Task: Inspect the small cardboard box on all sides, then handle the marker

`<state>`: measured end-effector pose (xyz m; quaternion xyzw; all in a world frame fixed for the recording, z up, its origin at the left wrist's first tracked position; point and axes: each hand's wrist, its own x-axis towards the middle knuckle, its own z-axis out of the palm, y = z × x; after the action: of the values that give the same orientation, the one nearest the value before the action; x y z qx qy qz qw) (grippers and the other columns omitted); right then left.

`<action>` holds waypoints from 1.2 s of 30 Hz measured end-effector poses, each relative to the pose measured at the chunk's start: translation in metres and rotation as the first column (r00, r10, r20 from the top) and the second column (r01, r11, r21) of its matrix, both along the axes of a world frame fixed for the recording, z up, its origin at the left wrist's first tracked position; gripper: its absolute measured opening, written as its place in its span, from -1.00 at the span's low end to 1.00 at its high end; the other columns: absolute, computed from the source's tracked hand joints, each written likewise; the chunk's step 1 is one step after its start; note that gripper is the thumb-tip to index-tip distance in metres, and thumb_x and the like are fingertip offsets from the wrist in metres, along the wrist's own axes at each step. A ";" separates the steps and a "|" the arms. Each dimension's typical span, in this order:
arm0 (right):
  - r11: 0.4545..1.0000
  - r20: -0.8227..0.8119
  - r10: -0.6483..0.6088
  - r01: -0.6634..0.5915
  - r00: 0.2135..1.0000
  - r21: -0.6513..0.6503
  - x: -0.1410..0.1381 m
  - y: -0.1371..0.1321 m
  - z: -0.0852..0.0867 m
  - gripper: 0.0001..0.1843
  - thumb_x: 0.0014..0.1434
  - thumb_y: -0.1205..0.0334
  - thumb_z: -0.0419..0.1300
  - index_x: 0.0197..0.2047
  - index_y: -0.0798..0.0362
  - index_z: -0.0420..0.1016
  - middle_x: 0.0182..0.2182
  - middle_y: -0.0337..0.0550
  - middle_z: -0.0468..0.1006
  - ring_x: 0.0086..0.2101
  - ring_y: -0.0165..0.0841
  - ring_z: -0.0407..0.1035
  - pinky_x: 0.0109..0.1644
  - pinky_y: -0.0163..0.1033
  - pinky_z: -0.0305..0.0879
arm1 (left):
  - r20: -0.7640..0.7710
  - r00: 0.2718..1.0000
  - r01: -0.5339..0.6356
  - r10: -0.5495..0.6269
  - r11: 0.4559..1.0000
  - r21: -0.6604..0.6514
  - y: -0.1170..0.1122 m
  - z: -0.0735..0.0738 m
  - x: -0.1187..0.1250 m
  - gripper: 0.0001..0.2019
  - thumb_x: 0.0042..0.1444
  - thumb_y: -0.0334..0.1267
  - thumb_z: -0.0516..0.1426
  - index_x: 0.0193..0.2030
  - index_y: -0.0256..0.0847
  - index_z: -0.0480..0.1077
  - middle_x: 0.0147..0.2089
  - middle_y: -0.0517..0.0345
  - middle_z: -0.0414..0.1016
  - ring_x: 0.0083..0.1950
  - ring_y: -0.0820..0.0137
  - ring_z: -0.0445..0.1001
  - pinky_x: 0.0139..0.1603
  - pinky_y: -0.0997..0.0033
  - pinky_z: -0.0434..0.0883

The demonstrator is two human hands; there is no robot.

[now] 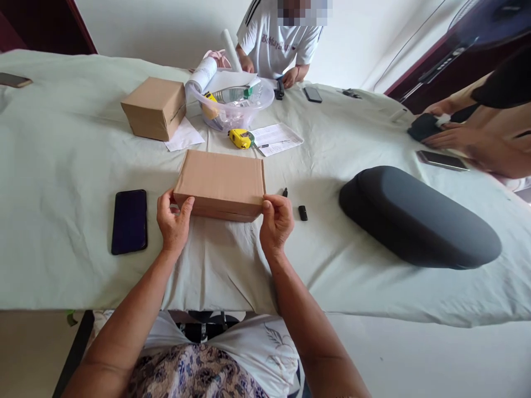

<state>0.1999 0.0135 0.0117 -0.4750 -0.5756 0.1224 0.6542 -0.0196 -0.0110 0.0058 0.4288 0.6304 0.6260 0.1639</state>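
A closed brown cardboard box (219, 176) lies flat on the cloth-covered table in front of me. My left hand (173, 221) grips its near left corner, thumb on the front face and fingers round the side. At the near right corner, my right hand (276, 221) pinches the box edge between thumb and curled fingers. Just right of that hand lie a small black cap-like piece (303, 213) and a black pointed tip (285, 192), partly hidden behind the hand. A dark phone (129, 222) rests left of my left hand.
Behind stand another cardboard box (155, 105) and a clear plastic basin (265, 99) of supplies. A yellow tape measure (240, 139) lies beside a paper with a pen (276, 145). A dark grey padded seat-like object (418, 215) occupies the right. Two other people sit at the table.
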 end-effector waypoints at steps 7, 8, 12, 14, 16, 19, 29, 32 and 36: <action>0.992 0.026 -0.059 0.062 0.998 -0.107 -0.007 0.001 -0.003 -0.68 0.25 -0.10 0.22 -0.22 0.00 0.41 -0.35 -0.26 0.37 -0.39 -0.42 0.26 -0.23 -0.23 0.29 | -0.180 0.982 -0.056 0.054 0.998 -0.008 -0.001 -0.001 0.007 -0.42 0.08 0.30 0.19 -0.05 -0.19 0.34 -0.12 0.05 0.44 -0.09 0.27 0.45 -0.13 0.30 0.39; 0.990 0.049 -0.088 0.093 0.995 -0.107 -0.009 0.000 -0.003 -0.64 0.20 -0.13 0.26 -0.22 0.00 0.38 -0.34 -0.27 0.35 -0.39 -0.42 0.23 -0.24 -0.23 0.29 | -0.194 0.978 -0.073 0.071 0.997 -0.002 -0.002 -0.002 0.009 -0.40 0.06 0.33 0.20 -0.07 -0.19 0.32 -0.13 0.05 0.42 -0.09 0.26 0.44 -0.10 0.26 0.40; 0.980 0.180 -0.165 0.181 0.970 -0.076 -0.016 -0.003 -0.003 -0.47 0.05 -0.23 0.37 -0.22 -0.03 0.27 -0.29 -0.22 0.34 -0.28 -0.32 0.26 -0.17 -0.15 0.31 | -0.193 0.975 -0.103 0.106 0.994 0.028 -0.004 -0.005 0.022 -0.23 -0.09 0.41 0.25 0.00 -0.20 0.21 -0.05 -0.03 0.37 -0.03 0.18 0.43 0.00 0.14 0.43; 0.978 0.253 -0.179 0.199 0.951 -0.056 -0.018 -0.005 -0.002 -0.43 0.01 -0.26 0.38 -0.21 -0.04 0.24 -0.28 -0.19 0.35 -0.23 -0.27 0.27 -0.13 -0.09 0.31 | -0.185 0.977 -0.102 0.106 0.994 0.030 -0.005 -0.006 0.029 -0.14 -0.14 0.42 0.26 0.07 -0.21 0.16 0.00 -0.07 0.35 0.01 0.14 0.44 0.04 0.10 0.43; 0.974 0.308 -0.201 0.222 0.930 -0.034 -0.020 -0.006 -0.002 -0.40 0.00 -0.28 0.38 -0.21 -0.04 0.24 -0.28 -0.18 0.34 -0.22 -0.24 0.27 -0.11 -0.06 0.31 | -0.191 0.975 -0.108 0.111 0.994 0.028 -0.005 -0.006 0.034 -0.09 -0.16 0.43 0.28 0.11 -0.21 0.12 0.03 -0.11 0.33 0.05 0.11 0.43 0.09 0.06 0.43; 0.971 0.332 -0.222 0.239 0.917 -0.012 -0.023 -0.008 -0.002 -0.39 -0.02 -0.30 0.39 -0.23 -0.05 0.24 -0.31 -0.21 0.33 -0.23 -0.24 0.27 -0.12 -0.05 0.29 | -0.210 0.970 -0.122 0.126 0.992 0.029 -0.006 -0.006 0.040 -0.03 -0.18 0.43 0.29 0.17 -0.24 0.09 0.09 -0.18 0.31 0.12 0.05 0.40 0.17 -0.02 0.39; 1.000 0.053 -0.020 0.022 0.998 -0.022 -0.017 -0.004 -0.002 -0.77 0.34 0.01 0.16 -0.22 -0.01 0.38 -0.34 -0.23 0.38 -0.32 -0.38 0.30 -0.23 -0.23 0.31 | -0.126 0.991 -0.045 0.041 0.999 -0.026 -0.002 -0.012 0.022 -0.23 0.10 0.28 0.21 0.24 -0.23 0.14 0.21 -0.24 0.34 0.29 0.03 0.36 0.33 -0.04 0.32; 0.998 -0.037 0.014 -0.016 0.999 -0.065 -0.015 -0.002 -0.003 -0.77 0.34 0.01 0.15 -0.17 0.00 0.42 -0.36 -0.26 0.38 -0.36 -0.42 0.31 -0.25 -0.26 0.32 | -0.122 0.993 -0.008 0.004 0.999 -0.037 0.002 -0.019 0.014 -0.27 0.19 0.20 0.18 0.33 -0.21 0.11 0.31 -0.26 0.30 0.39 0.04 0.30 0.41 -0.04 0.25; 0.994 -0.052 0.082 -0.085 0.995 -0.066 -0.016 -0.006 -0.003 -0.77 0.27 0.00 0.24 -0.25 -0.01 0.46 -0.45 -0.32 0.37 -0.45 -0.45 0.28 -0.34 -0.29 0.30 | -0.156 0.987 0.027 -0.025 1.000 0.012 0.006 -0.027 0.007 -0.20 0.26 0.10 0.16 0.50 -0.14 -0.08 0.48 -0.25 0.13 0.52 0.10 0.13 0.51 0.02 0.14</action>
<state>0.1842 0.0078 0.0088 -0.4693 -0.5743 0.1809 0.6459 -0.0124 -0.0049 -0.0214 0.4859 0.6311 0.5929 0.1190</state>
